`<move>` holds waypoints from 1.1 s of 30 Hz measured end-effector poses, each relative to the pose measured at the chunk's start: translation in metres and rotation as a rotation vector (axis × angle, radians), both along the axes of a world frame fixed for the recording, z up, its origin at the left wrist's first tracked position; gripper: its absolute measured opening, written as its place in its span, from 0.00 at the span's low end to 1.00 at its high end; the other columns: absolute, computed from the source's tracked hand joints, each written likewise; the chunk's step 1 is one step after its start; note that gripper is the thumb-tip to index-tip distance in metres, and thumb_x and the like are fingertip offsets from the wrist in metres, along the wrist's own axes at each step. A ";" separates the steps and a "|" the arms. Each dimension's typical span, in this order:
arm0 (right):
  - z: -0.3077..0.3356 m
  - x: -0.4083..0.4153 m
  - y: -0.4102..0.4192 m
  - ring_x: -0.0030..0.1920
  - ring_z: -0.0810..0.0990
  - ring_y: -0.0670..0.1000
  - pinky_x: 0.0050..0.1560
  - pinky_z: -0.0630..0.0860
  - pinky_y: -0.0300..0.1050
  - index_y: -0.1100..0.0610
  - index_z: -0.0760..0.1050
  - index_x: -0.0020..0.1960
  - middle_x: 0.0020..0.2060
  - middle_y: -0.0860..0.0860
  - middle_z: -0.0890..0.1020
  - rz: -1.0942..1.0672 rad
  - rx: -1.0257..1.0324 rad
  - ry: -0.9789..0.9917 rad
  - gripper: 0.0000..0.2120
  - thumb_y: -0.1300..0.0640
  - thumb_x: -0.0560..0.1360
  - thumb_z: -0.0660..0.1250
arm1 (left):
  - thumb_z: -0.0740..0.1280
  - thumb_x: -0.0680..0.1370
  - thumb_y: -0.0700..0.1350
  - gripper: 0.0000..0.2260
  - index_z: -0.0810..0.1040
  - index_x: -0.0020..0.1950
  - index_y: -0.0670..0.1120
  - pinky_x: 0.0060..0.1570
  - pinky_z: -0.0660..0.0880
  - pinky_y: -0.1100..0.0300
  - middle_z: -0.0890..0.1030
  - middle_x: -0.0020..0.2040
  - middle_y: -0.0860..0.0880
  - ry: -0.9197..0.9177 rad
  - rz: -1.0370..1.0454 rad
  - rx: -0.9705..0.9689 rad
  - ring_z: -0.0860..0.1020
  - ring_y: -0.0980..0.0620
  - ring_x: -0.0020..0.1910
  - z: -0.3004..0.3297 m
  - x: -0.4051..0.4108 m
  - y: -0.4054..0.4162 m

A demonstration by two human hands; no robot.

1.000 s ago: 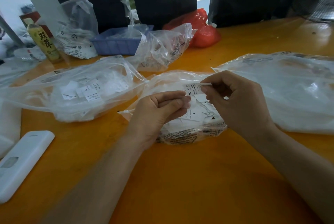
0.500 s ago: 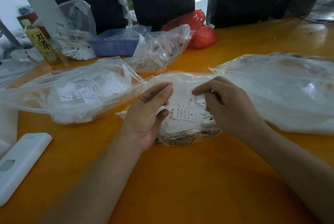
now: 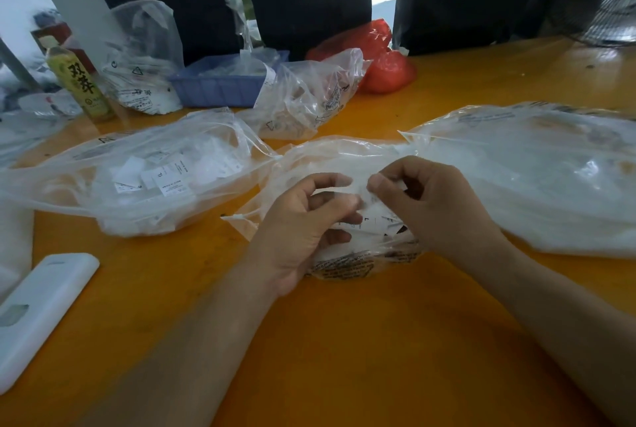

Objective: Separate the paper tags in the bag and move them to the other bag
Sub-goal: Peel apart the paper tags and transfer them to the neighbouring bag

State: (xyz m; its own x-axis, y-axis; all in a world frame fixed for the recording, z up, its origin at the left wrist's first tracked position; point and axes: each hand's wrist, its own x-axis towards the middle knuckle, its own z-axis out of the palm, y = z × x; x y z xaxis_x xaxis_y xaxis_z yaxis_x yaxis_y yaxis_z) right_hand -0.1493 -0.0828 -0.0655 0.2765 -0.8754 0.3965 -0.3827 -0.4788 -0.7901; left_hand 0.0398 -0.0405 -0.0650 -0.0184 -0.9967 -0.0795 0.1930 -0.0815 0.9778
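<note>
The green drink bottle at the far left carried two large Chinese characters, 双萃, down its label. A paper tag in the middle clear bag showed a single "L". That bag bore black print too small to read. Recycling triangles marked the rear clear bag.
</note>
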 end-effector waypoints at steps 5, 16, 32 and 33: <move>0.000 0.005 0.002 0.40 0.76 0.37 0.41 0.70 0.27 0.47 0.79 0.48 0.42 0.39 0.78 -0.001 -0.165 0.159 0.08 0.46 0.80 0.64 | 0.80 0.66 0.52 0.10 0.88 0.45 0.54 0.29 0.72 0.65 0.82 0.38 0.54 -0.074 0.071 -0.006 0.79 0.58 0.37 0.002 -0.002 0.001; 0.004 -0.006 -0.005 0.42 0.83 0.47 0.46 0.80 0.37 0.47 0.70 0.73 0.42 0.48 0.81 -0.175 -0.036 -0.167 0.23 0.53 0.80 0.70 | 0.76 0.67 0.35 0.18 0.81 0.56 0.38 0.42 0.84 0.64 0.88 0.49 0.37 0.341 0.167 0.009 0.89 0.44 0.46 0.003 0.003 -0.004; 0.009 -0.003 0.002 0.38 0.86 0.43 0.41 0.79 0.31 0.52 0.80 0.49 0.40 0.44 0.86 -0.057 0.030 -0.276 0.05 0.60 0.77 0.74 | 0.78 0.67 0.38 0.07 0.89 0.45 0.40 0.47 0.84 0.60 0.88 0.49 0.37 0.323 0.174 0.013 0.88 0.42 0.50 0.004 0.002 -0.004; 0.009 -0.003 0.002 0.38 0.86 0.43 0.41 0.79 0.32 0.52 0.80 0.49 0.40 0.44 0.86 -0.058 0.026 -0.268 0.05 0.60 0.77 0.74 | 0.78 0.68 0.38 0.07 0.89 0.45 0.40 0.47 0.84 0.60 0.88 0.49 0.37 0.325 0.172 0.013 0.88 0.42 0.50 0.004 0.002 -0.004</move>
